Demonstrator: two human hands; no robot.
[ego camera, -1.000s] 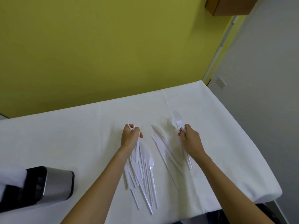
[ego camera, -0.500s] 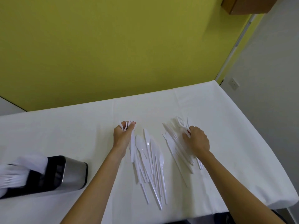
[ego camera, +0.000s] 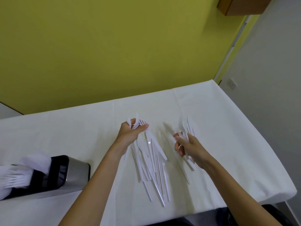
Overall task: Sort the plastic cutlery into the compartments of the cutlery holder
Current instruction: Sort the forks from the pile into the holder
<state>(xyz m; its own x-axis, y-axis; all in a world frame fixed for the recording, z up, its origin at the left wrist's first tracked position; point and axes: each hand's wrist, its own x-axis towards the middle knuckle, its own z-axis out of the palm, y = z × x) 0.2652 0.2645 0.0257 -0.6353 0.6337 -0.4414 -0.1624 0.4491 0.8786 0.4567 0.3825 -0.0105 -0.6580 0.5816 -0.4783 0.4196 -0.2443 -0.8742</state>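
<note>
Right hand (ego camera: 192,149) is now raising a bunch of plastic cutlery (ego camera: 187,128) off the worktop (ego camera: 65,128), fingers (ego camera: 180,150) curling round it; left hand (ego camera: 130,132) is clenching forks (ego camera: 138,122). Loose pile (ego camera: 153,168) is lying between them. Both loads seem ready for the cutlery holder (ego camera: 78,173) at eight o'clock.

The left hand (ego camera: 130,131) and right hand (ego camera: 189,147) are bare; behind each grip, wrist and forearm are uncovered down to the lower frame edge, both slender
</note>
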